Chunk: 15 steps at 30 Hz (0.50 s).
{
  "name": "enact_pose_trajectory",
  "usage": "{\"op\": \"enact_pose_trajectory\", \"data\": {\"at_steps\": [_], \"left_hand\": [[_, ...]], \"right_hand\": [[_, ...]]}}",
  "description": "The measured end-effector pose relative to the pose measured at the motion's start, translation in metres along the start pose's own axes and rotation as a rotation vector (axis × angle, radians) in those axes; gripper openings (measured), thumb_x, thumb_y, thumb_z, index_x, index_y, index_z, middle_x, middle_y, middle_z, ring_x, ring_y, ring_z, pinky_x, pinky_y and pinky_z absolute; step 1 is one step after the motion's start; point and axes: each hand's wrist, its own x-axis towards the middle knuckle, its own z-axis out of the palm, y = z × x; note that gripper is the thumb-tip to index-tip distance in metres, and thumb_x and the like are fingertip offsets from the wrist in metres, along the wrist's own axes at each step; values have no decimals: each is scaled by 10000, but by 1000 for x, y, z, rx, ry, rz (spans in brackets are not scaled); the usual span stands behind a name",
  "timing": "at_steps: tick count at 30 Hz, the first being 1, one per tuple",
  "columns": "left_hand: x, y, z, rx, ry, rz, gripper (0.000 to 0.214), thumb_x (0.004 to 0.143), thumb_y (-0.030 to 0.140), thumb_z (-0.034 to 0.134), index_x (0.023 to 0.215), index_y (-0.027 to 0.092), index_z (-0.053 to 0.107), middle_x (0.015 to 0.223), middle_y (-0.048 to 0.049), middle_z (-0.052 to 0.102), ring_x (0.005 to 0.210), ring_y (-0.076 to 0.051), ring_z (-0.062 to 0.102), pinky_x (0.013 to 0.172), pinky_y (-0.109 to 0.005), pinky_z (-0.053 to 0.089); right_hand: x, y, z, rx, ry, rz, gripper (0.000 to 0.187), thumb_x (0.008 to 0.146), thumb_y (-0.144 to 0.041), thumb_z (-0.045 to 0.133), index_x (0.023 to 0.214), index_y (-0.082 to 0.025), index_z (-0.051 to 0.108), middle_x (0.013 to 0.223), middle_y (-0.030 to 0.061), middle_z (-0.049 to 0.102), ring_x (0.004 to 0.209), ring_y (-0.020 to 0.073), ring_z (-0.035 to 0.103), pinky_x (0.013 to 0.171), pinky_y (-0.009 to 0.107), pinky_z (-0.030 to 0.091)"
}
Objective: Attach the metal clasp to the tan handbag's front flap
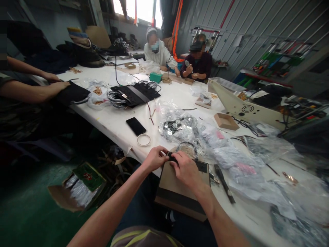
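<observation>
A brown and black handbag (177,190) leans against the table's front edge by my lap, its top edge away from me. A plastic-wrapped curved handle (189,145) rises at that top edge. My left hand (156,158) is closed at the bag's top left corner, thumb and fingers pinching the black edge. My right hand (186,168) lies over the bag beside it, fingers bent and pressed on the black strip; anything small between the fingertips is hidden. Right of the bag lie a dark flat tool (224,183) and a small metal piece (214,178).
Ahead are a phone (136,126), a tape roll (143,140) and a plastic bag of metal plates (177,125). Wrapped parcels (236,161) spread rightward. Black bags (136,94) lie farther back. A co-worker's hands (55,85) are at the left; two people sit across the table.
</observation>
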Motion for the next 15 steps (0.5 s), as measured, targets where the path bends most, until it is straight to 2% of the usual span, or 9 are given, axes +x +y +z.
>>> {"op": "enact_pose_trajectory", "data": {"at_steps": [5, 12, 15], "left_hand": [[4, -7, -1, 5, -28, 35, 201, 782, 205, 772, 978, 158, 758, 675, 22, 688, 614, -136, 599, 549, -238, 409], [14, -2, -6, -32, -111, -115, 232, 758, 180, 762, 985, 141, 785, 650, 20, 681, 596, -147, 598, 537, -251, 389], [12, 4, -6, 34, -82, -127, 225, 685, 139, 773, 907, 124, 807, 631, 16, 658, 585, -152, 569, 536, -266, 381]], "right_hand": [[-7, -7, 16, -31, 81, 20, 190, 1065, -164, 560, 1227, -207, 649, 1157, 107, 688, 1110, 313, 641, 973, 469, 545], [-8, -10, 25, -25, 125, 52, 238, 1073, -163, 497, 1248, -196, 654, 1179, 130, 705, 1127, 327, 669, 996, 499, 578], [-13, 4, 34, -13, 195, -1, 275, 1079, -178, 470, 1250, -245, 676, 1142, 111, 747, 1069, 299, 730, 909, 440, 629]]}}
